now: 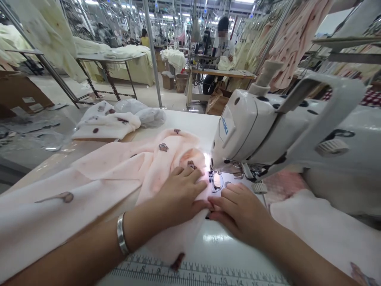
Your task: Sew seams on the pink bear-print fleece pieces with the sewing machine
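Beside the lit needle area of the white sewing machine [238, 127], I have the pink cloth [162, 171] lying across the tabletop [193, 119], bunched near the needle and stretching away to the left. From where I watch, my left hand [181, 194] rests palm down on it, fingers loosely spread and not clenched, with a silver bracelet [121, 234] at the wrist. My right hand [244, 208] pinches the cloth's edge between thumb and fingertips, just in front of the needle, close to the left thumb. Along the near edge of the table I see a printed ruler [193, 274]. Beyond the pink cloth sit a folded white printed cloth [108, 123] and a clear plastic bag [149, 116]. Farther off, a co-worker [222, 43] is at another machine.
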Available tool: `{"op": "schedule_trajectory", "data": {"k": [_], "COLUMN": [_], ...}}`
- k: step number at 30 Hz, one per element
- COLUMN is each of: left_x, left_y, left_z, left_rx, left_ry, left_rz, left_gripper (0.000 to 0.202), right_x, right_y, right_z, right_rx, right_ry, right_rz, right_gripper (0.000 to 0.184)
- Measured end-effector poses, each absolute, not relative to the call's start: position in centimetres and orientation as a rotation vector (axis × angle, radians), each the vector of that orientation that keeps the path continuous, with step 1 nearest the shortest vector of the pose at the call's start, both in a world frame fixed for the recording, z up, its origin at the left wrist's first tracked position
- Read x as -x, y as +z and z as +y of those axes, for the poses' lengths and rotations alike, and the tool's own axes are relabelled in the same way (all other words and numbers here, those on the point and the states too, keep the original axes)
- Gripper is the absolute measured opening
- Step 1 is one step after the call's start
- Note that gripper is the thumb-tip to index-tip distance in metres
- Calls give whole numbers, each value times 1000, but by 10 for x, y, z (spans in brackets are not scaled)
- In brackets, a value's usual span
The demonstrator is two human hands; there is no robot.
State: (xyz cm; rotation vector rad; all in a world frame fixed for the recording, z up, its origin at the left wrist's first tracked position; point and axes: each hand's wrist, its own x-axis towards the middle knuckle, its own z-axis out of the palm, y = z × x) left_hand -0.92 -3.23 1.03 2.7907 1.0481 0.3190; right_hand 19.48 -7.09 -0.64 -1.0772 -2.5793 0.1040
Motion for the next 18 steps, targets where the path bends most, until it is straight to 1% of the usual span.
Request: {"op": "schedule_trajectory", "data": {"k": [2, 4, 7, 9, 11, 12, 15, 16, 18], "left_x": [8, 6, 8, 16, 35, 49, 96, 112, 145], "left_y": [12, 13, 19, 33, 58, 74, 107, 109, 96], "left_z": [-26, -21, -9, 4, 11, 9, -33, -57, -113], "left_rx": [-2785, -2810, -2912, -3001, -3035, -3024, -2932, -2902, -2842], "left_ry": [302, 324, 352, 216, 64, 29, 7, -32, -153], "left_rz": [1050, 1060, 1124, 1148, 1242, 1341, 1675, 1749, 1851], "left_gripper": [31, 25, 26, 21, 17, 18, 25, 24, 17], "right_x": [-196, -197, -198, -199, -200, -201, -207, -210, -218], "right_y": [-8, -10, -13, -13, -12, -11, -11, -12, -19], "right_z": [-70, -69, -67, -66, -66, -66, -65, -64, -59], "right_rx": [1107, 1123, 1127, 1095, 1031, 998, 927, 901, 838], "right_ry": [116, 127, 102, 59, 3, -24, -92, -112, -135], "right_rz": [-2567, -2567, -2569, -2574, -2569, -2560, -2529, -2519, -2501], "right_gripper": [27, 32, 31, 25, 24, 24, 23, 23, 25]}}
